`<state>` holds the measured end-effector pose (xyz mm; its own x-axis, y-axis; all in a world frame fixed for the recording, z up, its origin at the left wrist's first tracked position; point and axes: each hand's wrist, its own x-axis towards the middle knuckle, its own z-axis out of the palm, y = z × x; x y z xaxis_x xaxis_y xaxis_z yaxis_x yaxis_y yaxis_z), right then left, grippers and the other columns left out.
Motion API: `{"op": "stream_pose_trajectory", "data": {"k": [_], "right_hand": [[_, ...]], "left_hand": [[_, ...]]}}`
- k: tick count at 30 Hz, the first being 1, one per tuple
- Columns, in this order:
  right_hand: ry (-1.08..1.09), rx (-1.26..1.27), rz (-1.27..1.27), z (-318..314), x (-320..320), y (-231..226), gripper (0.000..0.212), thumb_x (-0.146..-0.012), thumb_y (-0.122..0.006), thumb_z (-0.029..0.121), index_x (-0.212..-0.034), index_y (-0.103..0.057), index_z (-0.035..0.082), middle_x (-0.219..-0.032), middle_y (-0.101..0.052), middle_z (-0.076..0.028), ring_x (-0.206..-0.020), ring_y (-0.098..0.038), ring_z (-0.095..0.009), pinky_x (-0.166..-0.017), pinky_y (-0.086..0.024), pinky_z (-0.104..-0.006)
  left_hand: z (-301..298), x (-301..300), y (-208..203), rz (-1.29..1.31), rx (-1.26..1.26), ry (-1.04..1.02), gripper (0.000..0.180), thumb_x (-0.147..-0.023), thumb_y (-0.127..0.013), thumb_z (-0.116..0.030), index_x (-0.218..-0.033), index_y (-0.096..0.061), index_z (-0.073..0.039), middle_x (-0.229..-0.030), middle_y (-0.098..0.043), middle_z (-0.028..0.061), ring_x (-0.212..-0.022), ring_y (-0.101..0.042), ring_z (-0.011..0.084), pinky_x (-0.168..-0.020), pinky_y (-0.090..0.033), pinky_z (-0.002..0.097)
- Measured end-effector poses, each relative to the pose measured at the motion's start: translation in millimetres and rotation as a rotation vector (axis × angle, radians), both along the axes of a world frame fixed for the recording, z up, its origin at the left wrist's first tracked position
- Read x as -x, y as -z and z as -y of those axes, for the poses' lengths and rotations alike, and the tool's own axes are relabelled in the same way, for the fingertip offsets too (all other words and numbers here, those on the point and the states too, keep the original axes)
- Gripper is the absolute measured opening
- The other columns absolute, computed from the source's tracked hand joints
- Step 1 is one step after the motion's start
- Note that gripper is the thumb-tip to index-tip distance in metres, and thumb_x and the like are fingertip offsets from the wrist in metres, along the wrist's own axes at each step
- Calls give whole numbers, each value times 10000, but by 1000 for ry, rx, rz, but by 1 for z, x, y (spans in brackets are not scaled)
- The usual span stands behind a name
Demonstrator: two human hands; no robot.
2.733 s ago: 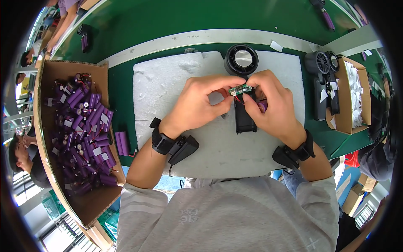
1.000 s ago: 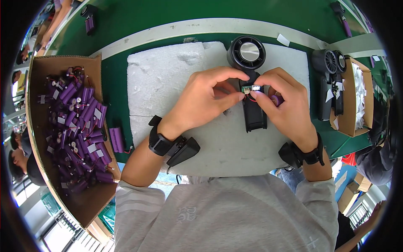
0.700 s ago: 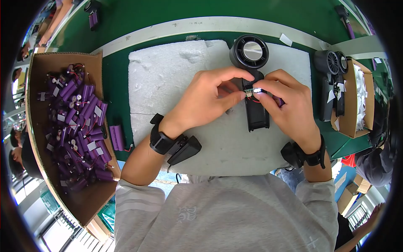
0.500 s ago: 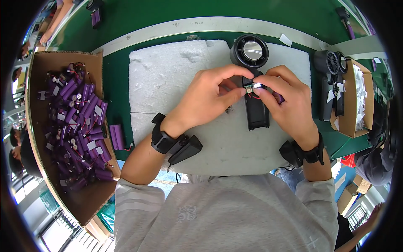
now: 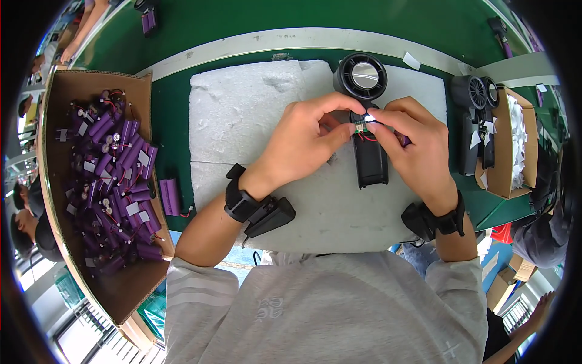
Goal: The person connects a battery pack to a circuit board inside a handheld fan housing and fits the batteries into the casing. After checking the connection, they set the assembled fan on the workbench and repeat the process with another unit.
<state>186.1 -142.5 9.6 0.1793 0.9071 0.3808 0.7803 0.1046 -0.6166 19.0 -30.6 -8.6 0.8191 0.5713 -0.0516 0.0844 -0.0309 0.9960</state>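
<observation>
A black handheld fan with a round head (image 5: 365, 76) and an open-fronted handle (image 5: 371, 165) lies on a white foam sheet (image 5: 254, 145). At the fan's neck, the thumb and forefinger of my left hand (image 5: 306, 134) close around a small green circuit board (image 5: 361, 127). My right hand (image 5: 418, 141) pinches a small, bright white plug (image 5: 370, 117) against the board's side; its exact seating is hidden by the fingertips. Thin red wires (image 5: 367, 137) loop below the board. Part of a purple battery pack (image 5: 404, 140) shows under my right fingers, mostly covered.
On the left stands a cardboard box (image 5: 136, 297) full of purple battery packs; a loose purple pack (image 5: 170, 197) lies beside it. To the right are more black fans (image 5: 470, 91) and a smaller carton (image 5: 508, 185) of white pieces. A white paper scrap (image 5: 411, 60) lies behind.
The white plug has shifted slightly up and toward the fan head between my right fingertips. More of the red wires shows below the board. My left hand barely moves.
</observation>
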Motion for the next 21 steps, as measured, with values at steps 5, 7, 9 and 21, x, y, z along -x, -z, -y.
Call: {"op": "stream_pose_trajectory", "data": {"k": [5,7,9,21], "right_hand": [[9,9,44,-1,1,-1,168,-778,-753,61,-937,-702,46,-837,-639,-60,-555,-541,-137,-485,-422,-260],[52,46,4,-1,4,-3,174,-769,-765,110,-917,-690,56,-807,-636,-57,-573,-606,-191,-508,-473,-291],[66,76,-13,-2,6,-4,204,-768,-769,122,-935,-673,57,-807,-636,-63,-574,-607,-197,-507,-473,-291],[-147,257,-4,2,0,-8,457,-720,-809,105,-1094,-549,74,-882,-631,-116,-681,-598,-243,-604,-477,-314]], "left_hand": [[2,-3,-1,9,-38,-45,237,-851,-611,38,-1060,-662,-61,-832,-695,62,-647,-638,105,-590,-502,266],[2,-2,-5,15,-52,-43,255,-840,-600,42,-1051,-685,-70,-843,-691,72,-642,-634,119,-584,-495,271],[1,-1,-6,19,-60,-42,265,-834,-594,45,-1047,-697,-74,-849,-689,77,-639,-632,125,-582,-491,274],[-6,7,-6,-40,-263,49,348,-809,-546,89,-1076,-712,-60,-917,-617,96,-794,-601,162,-697,-468,260]]}}
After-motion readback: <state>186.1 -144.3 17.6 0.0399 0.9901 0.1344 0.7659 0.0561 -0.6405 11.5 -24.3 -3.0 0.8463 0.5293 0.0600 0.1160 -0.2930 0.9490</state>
